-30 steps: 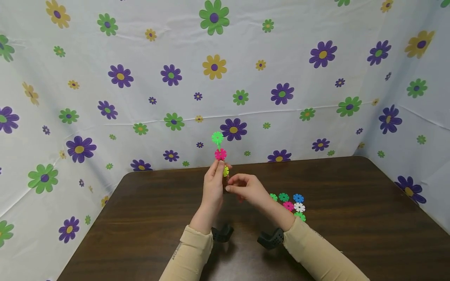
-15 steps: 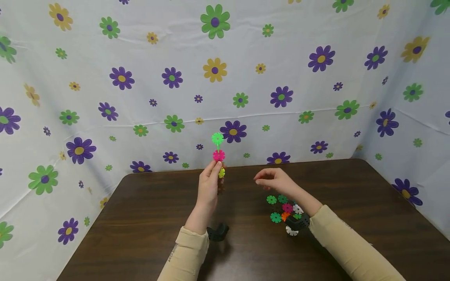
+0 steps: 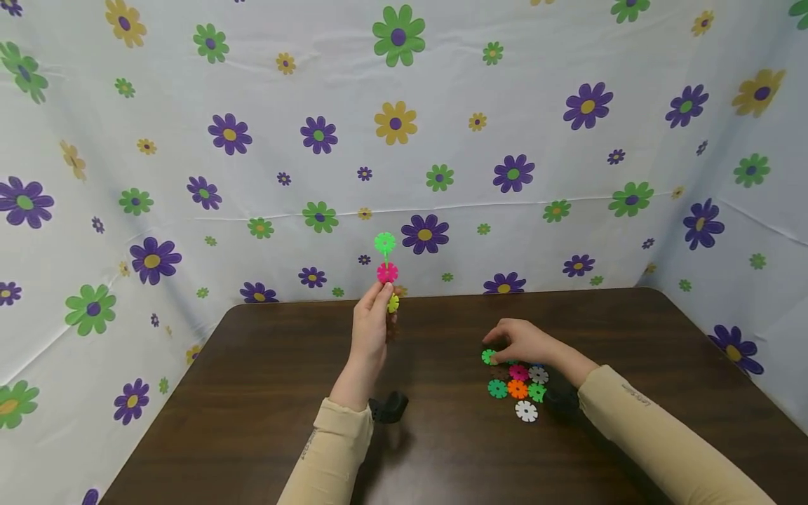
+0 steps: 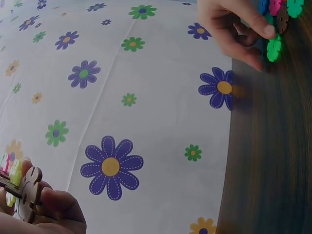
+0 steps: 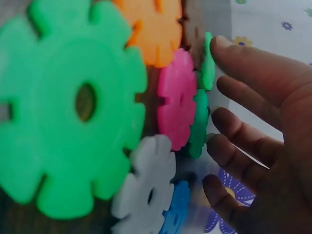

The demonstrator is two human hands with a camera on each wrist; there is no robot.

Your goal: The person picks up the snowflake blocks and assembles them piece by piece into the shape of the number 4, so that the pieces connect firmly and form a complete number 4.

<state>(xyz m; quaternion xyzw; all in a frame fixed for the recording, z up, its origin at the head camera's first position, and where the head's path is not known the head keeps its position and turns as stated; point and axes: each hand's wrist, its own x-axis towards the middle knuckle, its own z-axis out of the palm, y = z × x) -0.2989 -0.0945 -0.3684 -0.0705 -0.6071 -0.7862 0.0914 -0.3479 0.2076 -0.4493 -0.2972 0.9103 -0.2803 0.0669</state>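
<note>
My left hand (image 3: 369, 331) grips a linked build of notched plastic discs above the table. A bright green disc (image 3: 385, 243) tops it, with a pink disc (image 3: 388, 272) below and a yellow disc (image 3: 393, 303) beside the fingers. In the left wrist view a brown disc (image 4: 30, 194) of the build lies by the fingertips. Over the loose discs, my right hand (image 3: 529, 342) has its thumb tip right at a light green disc (image 3: 488, 357); its other fingers are spread and slightly bent, apart from that disc in the right wrist view.
Several loose discs lie grouped on the dark wooden table (image 3: 284, 393), among them an orange disc (image 3: 518, 389), a teal disc (image 3: 497, 389) and a white disc (image 3: 527, 411). A flower-patterned cloth (image 3: 353, 147) hangs behind the table and along its sides.
My right hand has left the build, moved right, and come down to the light green disc. The left hand still holds the build in nearly the same place.
</note>
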